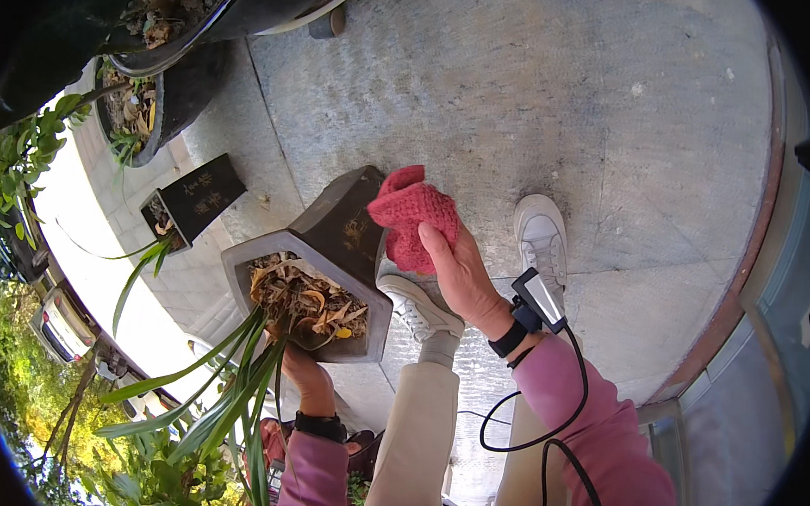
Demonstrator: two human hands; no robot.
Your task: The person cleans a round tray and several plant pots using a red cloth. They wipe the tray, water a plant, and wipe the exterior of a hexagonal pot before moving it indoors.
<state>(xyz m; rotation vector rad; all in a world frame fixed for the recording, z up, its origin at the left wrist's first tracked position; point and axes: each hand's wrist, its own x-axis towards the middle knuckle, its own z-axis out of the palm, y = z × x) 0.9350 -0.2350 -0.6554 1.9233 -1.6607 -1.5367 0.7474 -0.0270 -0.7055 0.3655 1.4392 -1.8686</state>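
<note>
My right hand (458,274) is closed on a bunched red cloth (413,214), just beside the dark side wall of a tall angular plant pot (337,222). That pot leans in the view, and its wide grey rim (382,331) faces me. Inside lie dry leaves and soil (318,303), with long green strap-like leaves (226,403) growing out over the rim. My left hand (307,377) is at the rim, partly behind the leaves; its fingertips are hidden, so its hold on the pot is unclear.
A smaller dark pot (203,199) with a thin-leaved plant stands on the paving beyond. Larger round planters (186,92) are at the upper left. My shoes (541,234) are on the stone floor (507,107). A black cable (583,381) hangs from the device on my right wrist.
</note>
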